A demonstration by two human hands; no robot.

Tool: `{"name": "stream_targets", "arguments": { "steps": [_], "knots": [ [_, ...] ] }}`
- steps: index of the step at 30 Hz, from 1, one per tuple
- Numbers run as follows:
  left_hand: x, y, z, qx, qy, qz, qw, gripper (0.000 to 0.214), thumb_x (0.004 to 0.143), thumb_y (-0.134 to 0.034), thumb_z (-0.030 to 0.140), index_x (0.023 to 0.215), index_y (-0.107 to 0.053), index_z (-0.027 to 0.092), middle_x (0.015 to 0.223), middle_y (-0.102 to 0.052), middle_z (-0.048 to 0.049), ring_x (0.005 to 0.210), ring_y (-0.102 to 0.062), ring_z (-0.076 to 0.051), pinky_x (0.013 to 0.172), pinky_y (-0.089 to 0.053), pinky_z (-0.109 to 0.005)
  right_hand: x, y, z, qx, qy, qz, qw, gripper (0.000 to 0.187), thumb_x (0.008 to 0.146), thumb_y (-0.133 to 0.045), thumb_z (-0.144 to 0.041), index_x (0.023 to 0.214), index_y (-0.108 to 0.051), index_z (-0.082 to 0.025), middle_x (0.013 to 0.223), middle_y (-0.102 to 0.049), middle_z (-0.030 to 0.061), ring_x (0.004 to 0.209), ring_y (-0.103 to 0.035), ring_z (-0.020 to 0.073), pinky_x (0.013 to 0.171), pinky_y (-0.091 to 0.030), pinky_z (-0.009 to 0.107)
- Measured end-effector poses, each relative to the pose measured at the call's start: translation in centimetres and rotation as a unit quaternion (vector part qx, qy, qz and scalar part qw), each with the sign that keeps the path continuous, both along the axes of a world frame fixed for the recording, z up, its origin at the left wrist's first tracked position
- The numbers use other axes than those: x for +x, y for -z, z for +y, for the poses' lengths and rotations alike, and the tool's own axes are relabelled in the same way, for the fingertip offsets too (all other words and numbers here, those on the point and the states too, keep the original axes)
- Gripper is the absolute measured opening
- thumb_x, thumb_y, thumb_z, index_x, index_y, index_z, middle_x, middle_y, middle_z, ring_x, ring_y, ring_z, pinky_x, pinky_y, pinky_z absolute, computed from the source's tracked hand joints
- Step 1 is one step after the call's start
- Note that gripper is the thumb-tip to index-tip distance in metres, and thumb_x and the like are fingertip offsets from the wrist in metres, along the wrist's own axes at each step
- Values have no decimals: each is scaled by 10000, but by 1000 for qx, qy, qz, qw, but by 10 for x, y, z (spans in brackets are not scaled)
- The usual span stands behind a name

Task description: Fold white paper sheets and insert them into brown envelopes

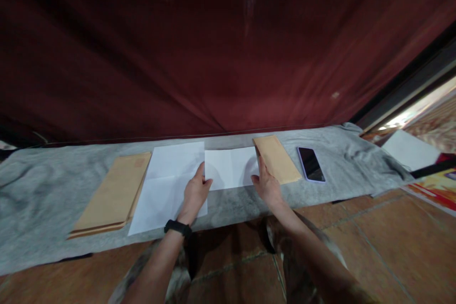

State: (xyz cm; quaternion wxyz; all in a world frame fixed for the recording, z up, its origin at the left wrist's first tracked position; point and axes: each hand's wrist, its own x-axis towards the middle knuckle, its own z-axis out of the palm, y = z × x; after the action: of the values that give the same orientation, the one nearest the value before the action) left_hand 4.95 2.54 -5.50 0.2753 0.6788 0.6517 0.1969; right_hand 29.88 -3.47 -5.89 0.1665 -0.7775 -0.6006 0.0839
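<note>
Folded paper [231,167], grey cloth [42,190], maroon curtain [199,47]

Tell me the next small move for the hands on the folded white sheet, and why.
Probably fold the folded sheet once more. The left hand and right hand sit at its two side edges, it lies flat on the grey cloth, and the brown envelope beside it looks narrower.

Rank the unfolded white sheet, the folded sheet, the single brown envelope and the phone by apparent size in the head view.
1. Unfolded white sheet
2. Folded sheet and single brown envelope, too alike to rank
3. Phone, smallest
</note>
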Motion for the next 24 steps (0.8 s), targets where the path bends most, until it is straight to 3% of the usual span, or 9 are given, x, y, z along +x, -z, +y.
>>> {"name": "stream_targets", "arguments": {
  "steps": [7, 12, 17, 20, 24],
  "knots": [
    [7, -10, -2, -39, -11, 80, 996, 693, 916, -589, 249, 1558, -330, 199, 950, -739, -29, 843, -688, -191, 752, -462, -273, -7, 2, -1, -31, -21, -88, 995, 514, 1001, -470, -263, 1501, -424, -153, 1338, -599, 167, 1118, -655, 268, 862, -515, 317],
    [8, -14, -2, -51, -10, 109, 993, 696, 922, -585, 261, 1564, -319, 220, 976, -751, -30, 865, -703, -193, 766, -475, -280, -11, 1, -2, -18, -37, -116, 992, 435, 1009, -436, -252, 1424, -524, -154, 1301, -605, 169, 1065, -652, 270, 818, -518, 336],
    [13, -21, -8, -39, -1, 164, 986, 661, 934, -545, 273, 1557, -332, 216, 1022, -750, -69, 928, -708, -236, 794, -507, -325, -10, 2, -5, 27, -51, -117, 991, 401, 993, -445, -216, 1358, -590, -133, 1301, -600, 193, 1178, -571, 319, 974, -474, 433],
    [15, -20, -13, 7, 3, 192, 981, 609, 931, -535, 267, 1520, -401, 196, 1122, -716, -110, 967, -698, -251, 824, -530, -346, -13, 5, -3, 79, -75, -81, 991, 409, 977, -463, -198, 1361, -588, -133, 1363, -570, 191, 1269, -501, 339, 1057, -434, 503],
    [16, -9, -15, 144, 27, 207, 967, 521, 893, -532, 184, 1413, -538, 152, 1271, -628, -165, 1149, -624, -303, 980, -515, -432, -20, 12, 7, 164, -124, 51, 977, 401, 977, -446, -195, 1348, -598, -178, 1396, -566, 141, 1335, -474, 282, 1107, -442, 484]
  ]
}}
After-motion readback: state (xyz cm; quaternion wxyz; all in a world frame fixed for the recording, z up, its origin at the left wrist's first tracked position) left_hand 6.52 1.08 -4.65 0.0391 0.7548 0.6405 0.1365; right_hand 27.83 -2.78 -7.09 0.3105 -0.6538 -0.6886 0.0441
